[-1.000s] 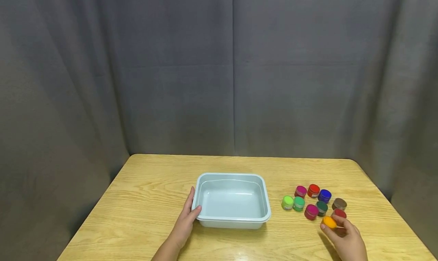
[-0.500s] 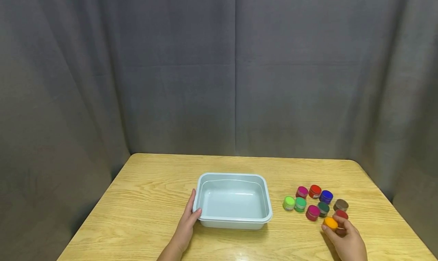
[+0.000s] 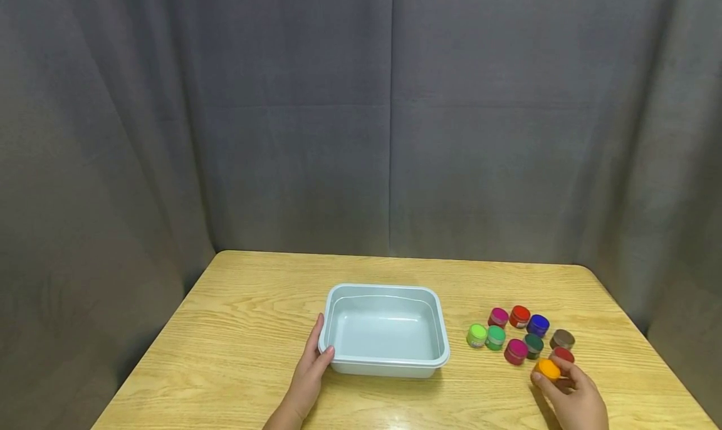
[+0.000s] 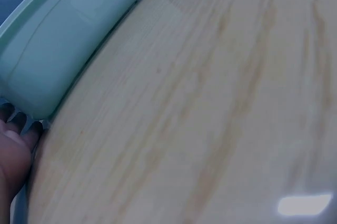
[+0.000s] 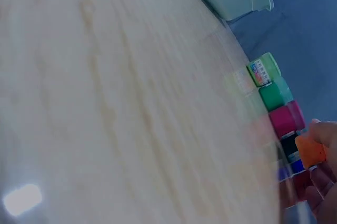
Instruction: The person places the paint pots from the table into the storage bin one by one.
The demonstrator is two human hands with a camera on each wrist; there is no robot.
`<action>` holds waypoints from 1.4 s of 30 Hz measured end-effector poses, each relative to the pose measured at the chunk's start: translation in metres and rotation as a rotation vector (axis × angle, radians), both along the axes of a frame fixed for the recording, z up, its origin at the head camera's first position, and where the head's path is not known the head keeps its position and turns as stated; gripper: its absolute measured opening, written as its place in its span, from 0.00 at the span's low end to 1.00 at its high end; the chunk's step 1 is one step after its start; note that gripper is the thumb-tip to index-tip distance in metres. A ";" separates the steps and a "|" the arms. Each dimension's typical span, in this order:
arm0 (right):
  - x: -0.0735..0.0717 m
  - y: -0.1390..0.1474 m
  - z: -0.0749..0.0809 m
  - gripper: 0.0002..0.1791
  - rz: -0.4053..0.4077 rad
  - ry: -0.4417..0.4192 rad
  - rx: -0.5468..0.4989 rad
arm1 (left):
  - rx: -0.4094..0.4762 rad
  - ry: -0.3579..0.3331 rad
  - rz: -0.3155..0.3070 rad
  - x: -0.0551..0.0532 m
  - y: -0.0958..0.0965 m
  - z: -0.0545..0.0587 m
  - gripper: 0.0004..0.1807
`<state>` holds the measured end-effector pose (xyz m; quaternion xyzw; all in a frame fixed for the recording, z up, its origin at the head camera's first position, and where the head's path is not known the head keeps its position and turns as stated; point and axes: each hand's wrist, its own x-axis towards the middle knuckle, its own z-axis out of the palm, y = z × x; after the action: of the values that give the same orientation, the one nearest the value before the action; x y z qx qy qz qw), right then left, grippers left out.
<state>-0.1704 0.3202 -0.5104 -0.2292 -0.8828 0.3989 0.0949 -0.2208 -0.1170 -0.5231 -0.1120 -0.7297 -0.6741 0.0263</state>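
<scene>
A pale blue-grey plastic basin [image 3: 389, 361] sits mid-table, with nothing inside it. My left hand [image 3: 307, 372] holds its near left corner, thumb at the rim and fingers along the outer side; in the left wrist view some fingertips [image 4: 36, 127] reach the basin's lower edge. At the right, my right hand [image 3: 575, 398] pinches a small orange-lidded paint jar [image 3: 547, 370] between thumb and fingers. The right wrist view shows that orange jar [image 5: 310, 151] in front of the others. Just behind it stands a dark red jar [image 3: 563, 355], partly hidden by my fingers.
Several more jars stand grouped right of the basin: lime [image 3: 476, 335], green [image 3: 496, 337], magenta [image 3: 516, 351], dark green [image 3: 533, 346], red [image 3: 520, 316], blue [image 3: 538, 325] and brown [image 3: 562, 339]. A grey curtain [image 3: 389, 135] hangs behind the wooden table [image 3: 254, 304].
The view has shifted slightly. My right hand keeps its pinch on the orange paint jar, which has moved a little to the right. My left hand stays at the basin's corner.
</scene>
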 end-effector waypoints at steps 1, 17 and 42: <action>0.001 -0.001 0.002 0.35 -0.009 0.009 -0.008 | 0.000 -0.002 0.004 0.000 0.000 0.000 0.35; -0.009 -0.050 0.052 0.33 0.150 0.126 -0.040 | 0.025 -0.028 0.019 0.000 -0.001 -0.004 0.35; -0.068 -0.155 0.091 0.31 0.461 0.127 -0.349 | 0.002 -0.018 0.018 0.002 0.002 -0.004 0.36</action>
<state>-0.2380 0.1655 -0.4195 -0.0100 -0.8219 0.5694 0.0157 -0.2188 -0.1153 -0.5268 -0.0994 -0.7303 -0.6753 0.0260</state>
